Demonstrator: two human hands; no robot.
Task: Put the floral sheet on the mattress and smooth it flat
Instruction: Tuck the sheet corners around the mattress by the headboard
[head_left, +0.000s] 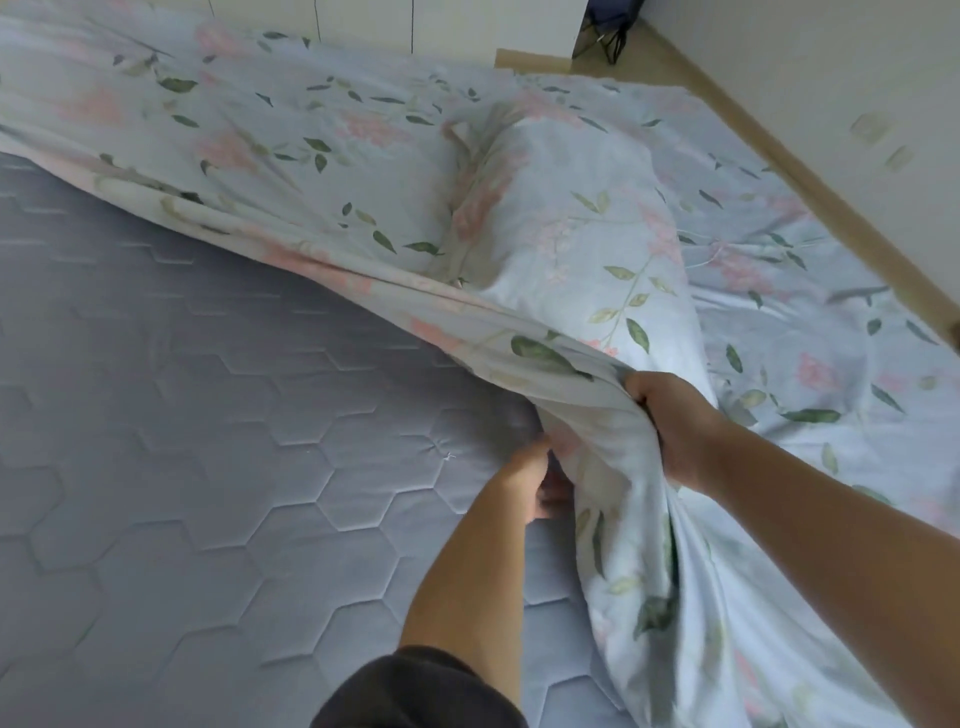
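Hands (670, 431) (535, 483) on bunched floral sheet (597, 218) edge

The pale floral cotton sheet (363, 171) lies over the far and right parts of the grey hexagon-quilted mattress (182, 415); the near-left part is uncovered. The sheet's gathered edge runs from far left to near centre, where the left hand (530, 483) and, just right of it, the right hand (675, 431) grip it. A beige wooden strip (753, 141) runs between the sheet and the white wall (831, 78) on the right

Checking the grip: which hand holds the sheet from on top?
The right hand, clenched over the bunched sheet; the left hand grips from below.
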